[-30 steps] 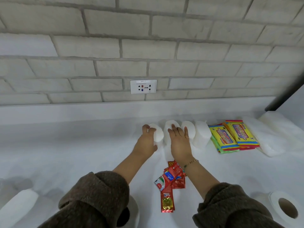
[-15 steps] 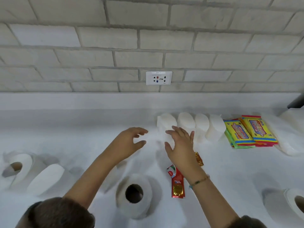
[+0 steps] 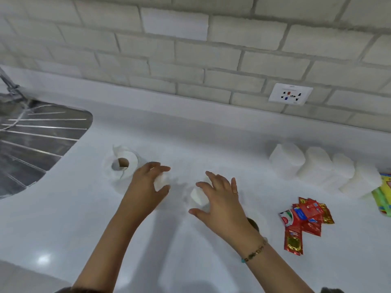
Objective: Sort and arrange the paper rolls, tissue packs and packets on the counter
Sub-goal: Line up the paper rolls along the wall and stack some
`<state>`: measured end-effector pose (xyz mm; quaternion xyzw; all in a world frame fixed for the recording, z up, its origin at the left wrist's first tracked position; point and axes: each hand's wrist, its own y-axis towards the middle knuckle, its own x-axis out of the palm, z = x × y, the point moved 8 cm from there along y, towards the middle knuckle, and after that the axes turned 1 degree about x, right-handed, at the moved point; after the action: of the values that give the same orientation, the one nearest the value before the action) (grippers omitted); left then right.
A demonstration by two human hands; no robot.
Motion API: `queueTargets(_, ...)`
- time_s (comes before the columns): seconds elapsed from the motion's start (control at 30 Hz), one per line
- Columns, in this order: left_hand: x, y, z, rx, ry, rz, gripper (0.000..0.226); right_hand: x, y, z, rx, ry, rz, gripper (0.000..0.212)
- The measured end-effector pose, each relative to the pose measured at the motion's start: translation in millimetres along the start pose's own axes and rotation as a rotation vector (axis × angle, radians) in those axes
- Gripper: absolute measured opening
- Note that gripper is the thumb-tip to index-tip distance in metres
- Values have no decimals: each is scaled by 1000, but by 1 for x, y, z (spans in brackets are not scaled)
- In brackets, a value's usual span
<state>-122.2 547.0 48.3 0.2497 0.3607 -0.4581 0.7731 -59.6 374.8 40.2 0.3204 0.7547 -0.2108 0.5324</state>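
1. Already a row of four white paper rolls (image 3: 321, 168) stands side by side at the far right of the white worktop (image 3: 63, 218), near the wall, so that group looks sorted.
2. Just right of the row, a stack of yellow-and-green tissue packs (image 3: 384, 193) shows only at the picture's edge; how neatly it lies cannot be told.
3. Nearer, a loose pile of red sauce packets (image 3: 304, 216) overlaps untidily and, by my judgement, is not yet arranged.
4. At far left, beside the steel sink drainer (image 3: 38, 132), a partly unwound white paper roll with a brown core (image 3: 121, 166) lies on its side, well apart from the row.
5. The left hand (image 3: 146, 191) curls over a small white roll (image 3: 160, 182) on the worktop, fingers bent round it; whether the grip has closed is unclear through the blur.
6. The right hand (image 3: 220, 204) is spread over another small white roll (image 3: 197, 195), fingers apart and thumb low, touching or nearly so; no firm clasp shows.
7. Both forearms reach forward from the near edge, roughly parallel, palms down, hands close together but apart.
8. I judge the task about halfway: these two rolls, the unwound one and the packets remain.
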Motion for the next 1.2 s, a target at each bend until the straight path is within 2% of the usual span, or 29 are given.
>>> queueTargets(0.13, 13, -8, -32, -70, 60, -155, 63, 20, 4, -8, 21, -82, -10, 52)
queueTargets(0.27, 19, -9, -40, -73, -23, -183, 67, 18, 12, 4, 69, -102, 55, 44)
queueTargets(0.37, 29, 1, -30, -34, -40, -192, 65, 8, 23, 32, 138, -37, 33, 50)
queueTargets(0.6, 68, 27, 17, 9, -58, -225, 69, -37, 39, 105, 313, -113, 60, 59)
queueTargets(0.8, 111, 46, 61, 56, -131, -286, 73, -44, 57, 162, 377, -99, 53, 73)
queueTargets(0.93, 138, 67, 89, 66, -158, -329, 72, -46, 64, 179, 356, -54, 52, 76)
queueTargets(1.07, 158, 99, 113, 63, -163, -326, 70, -49, 59, 177, 246, 3, 74, 74)
queueTargets(1.2, 174, 127, 130, 80, -176, -329, 69, -62, 34, 183, 272, 110, 192, 59)
